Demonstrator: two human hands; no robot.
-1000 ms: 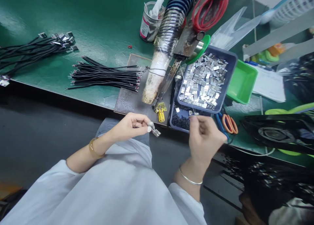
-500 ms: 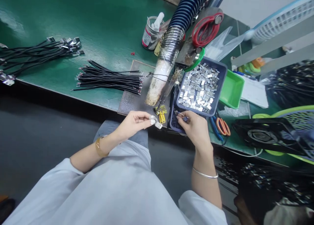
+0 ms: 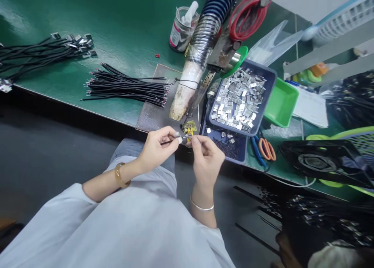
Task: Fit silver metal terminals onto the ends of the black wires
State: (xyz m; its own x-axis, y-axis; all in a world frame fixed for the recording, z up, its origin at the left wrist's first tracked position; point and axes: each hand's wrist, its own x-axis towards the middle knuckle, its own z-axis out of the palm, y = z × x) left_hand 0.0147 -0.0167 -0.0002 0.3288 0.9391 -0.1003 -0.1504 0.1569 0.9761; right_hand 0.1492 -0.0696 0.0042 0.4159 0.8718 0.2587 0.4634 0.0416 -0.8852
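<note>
1. Fingers of the left hand: thumb and forefinger clamped on a black cable, below the tip of the ribbed hose.
2. Fingers of the right hand: thumb and fingertips together at the cable's right end, below and right of the hose tip; item pinched too small to tell.
3. Connector-ended cables: bunched, well left of the hose.
4. Bare-ended cables: stacked lengthwise, just left of the hose tip.
5. Clear jar: beside the hose, left.
6. Yellow clip: below right of the hose tip, partly hidden by hands.
7. Lower tray: right of the hose tip, small dark pieces inside.
8. Upper tray: right of the hose, heaped with metal connectors.
9. Green tray: farther right of the hose.
</note>
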